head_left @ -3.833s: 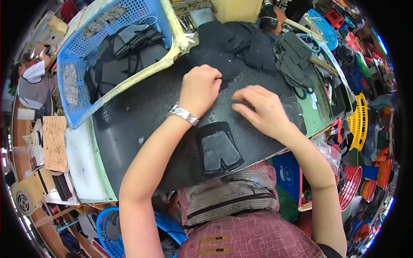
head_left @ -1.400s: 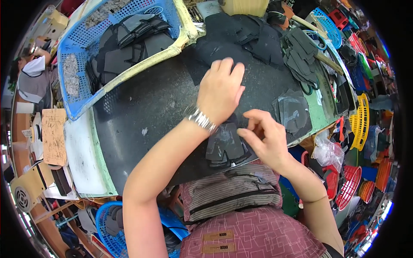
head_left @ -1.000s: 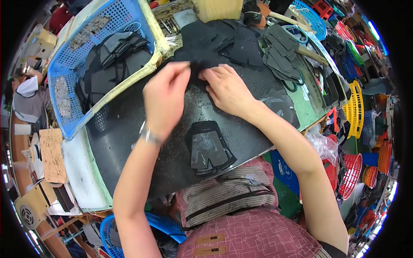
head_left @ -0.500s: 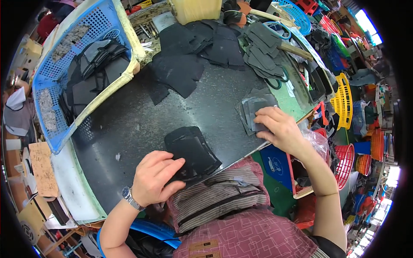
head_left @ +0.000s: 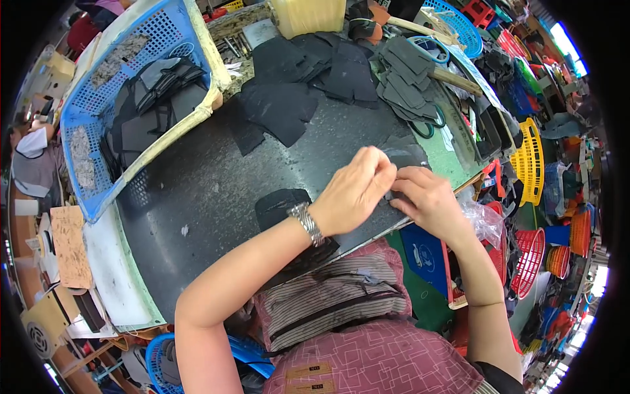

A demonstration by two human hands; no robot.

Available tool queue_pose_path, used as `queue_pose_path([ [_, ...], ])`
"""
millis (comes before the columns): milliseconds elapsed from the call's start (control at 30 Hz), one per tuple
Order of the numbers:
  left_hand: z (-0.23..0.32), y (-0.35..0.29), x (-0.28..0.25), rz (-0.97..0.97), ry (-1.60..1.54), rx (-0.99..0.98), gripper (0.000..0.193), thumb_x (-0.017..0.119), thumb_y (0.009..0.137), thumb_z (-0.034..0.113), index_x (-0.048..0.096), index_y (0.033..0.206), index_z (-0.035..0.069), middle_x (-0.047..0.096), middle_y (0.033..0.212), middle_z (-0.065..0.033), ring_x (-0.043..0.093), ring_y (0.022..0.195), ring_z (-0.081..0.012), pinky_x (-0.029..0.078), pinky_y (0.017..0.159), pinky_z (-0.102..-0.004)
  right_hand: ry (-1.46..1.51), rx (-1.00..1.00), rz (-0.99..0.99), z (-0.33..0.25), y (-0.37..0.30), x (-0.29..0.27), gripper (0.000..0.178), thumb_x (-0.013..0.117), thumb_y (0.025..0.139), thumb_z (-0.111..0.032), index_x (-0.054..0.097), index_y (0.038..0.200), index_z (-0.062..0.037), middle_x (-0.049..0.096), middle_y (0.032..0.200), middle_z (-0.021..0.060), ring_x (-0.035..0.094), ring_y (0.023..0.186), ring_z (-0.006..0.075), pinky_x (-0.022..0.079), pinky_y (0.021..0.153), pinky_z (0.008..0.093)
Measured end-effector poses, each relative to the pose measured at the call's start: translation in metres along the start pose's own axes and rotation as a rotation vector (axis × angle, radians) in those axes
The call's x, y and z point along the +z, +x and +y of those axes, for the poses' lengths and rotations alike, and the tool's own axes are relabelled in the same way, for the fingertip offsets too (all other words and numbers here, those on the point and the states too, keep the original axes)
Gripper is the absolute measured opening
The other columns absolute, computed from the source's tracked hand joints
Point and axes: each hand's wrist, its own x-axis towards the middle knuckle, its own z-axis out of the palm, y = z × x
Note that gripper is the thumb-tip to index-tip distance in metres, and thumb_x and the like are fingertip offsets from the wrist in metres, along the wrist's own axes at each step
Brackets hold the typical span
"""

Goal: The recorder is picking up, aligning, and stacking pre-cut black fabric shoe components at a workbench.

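Note:
Above the right side of the dark worktop (head_left: 216, 190), my left hand (head_left: 357, 190) reaches across to my right hand with its fingers pinched together. What its fingertips hold, if anything, is hidden. My right hand (head_left: 430, 200) is closed at the edge of a small stack of thin grey pieces (head_left: 405, 152), which the left hand largely covers. Under my left wrist, near the front edge, lies a dark pad of flat black pieces (head_left: 272, 205), partly hidden by the forearm.
A blue basket (head_left: 98, 157) of dark pieces stands at the left. Black cut pieces (head_left: 279, 108) and overlapping grey pieces (head_left: 407, 82) lie at the back. Scissors (head_left: 430, 121) lie beside the grey ones. A yellowish block (head_left: 308, 16) stands behind. Right of the table is a yellow basket (head_left: 527, 161).
My left hand has left the black pad and swung right and away from me to meet the right hand, its fingers now pinched. My right hand stays at the grey stack.

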Motion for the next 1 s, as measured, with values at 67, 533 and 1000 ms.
queue_pose_path([
  [67, -0.009, 0.009, 0.000, -0.014, -0.059, -0.044, 0.032, 0.037, 0.101, 0.033, 0.045, 0.103, 0.003, 0.054, 0.092, -0.0136, 0.056, 0.084, -0.0260, 0.044, 0.076, -0.0338, -0.069, 0.002, -0.011, -0.005, -0.001, 0.001, 0.021, 0.072, 0.069, -0.008, 0.062, 0.087, -0.0055, 0.061, 0.097, 0.0084, 0.061, 0.091, 0.0277, 0.051, 0.076, 0.0358],
  [533, 0.037, -0.004, -0.001, 0.119, -0.591, -0.391, 0.030, 0.055, 0.095, 0.031, 0.052, 0.102, 0.003, 0.061, 0.093, -0.0056, 0.060, 0.084, -0.0133, 0.046, 0.073, -0.0276, 0.004, 0.083, 0.462, -0.032, -0.007, -0.017, 0.020, 0.067, 0.078, -0.006, 0.064, 0.097, 0.0007, 0.066, 0.102, 0.0135, 0.063, 0.093, 0.0258, 0.047, 0.088, 0.0347],
  [1000, 0.046, -0.145, -0.057, 0.498, -0.056, -0.597, 0.062, 0.067, 0.084, 0.006, 0.035, 0.137, 0.008, 0.062, 0.071, -0.0021, 0.057, 0.060, -0.0054, 0.048, 0.055, -0.0221, 1.061, 0.538, -0.205, -0.109, 0.059, 0.032, 0.063, 0.066, 0.079, 0.002, 0.037, 0.134, -0.0065, 0.054, 0.071, 0.0022, 0.050, 0.062, 0.0056, 0.042, 0.057, 0.0224],
])
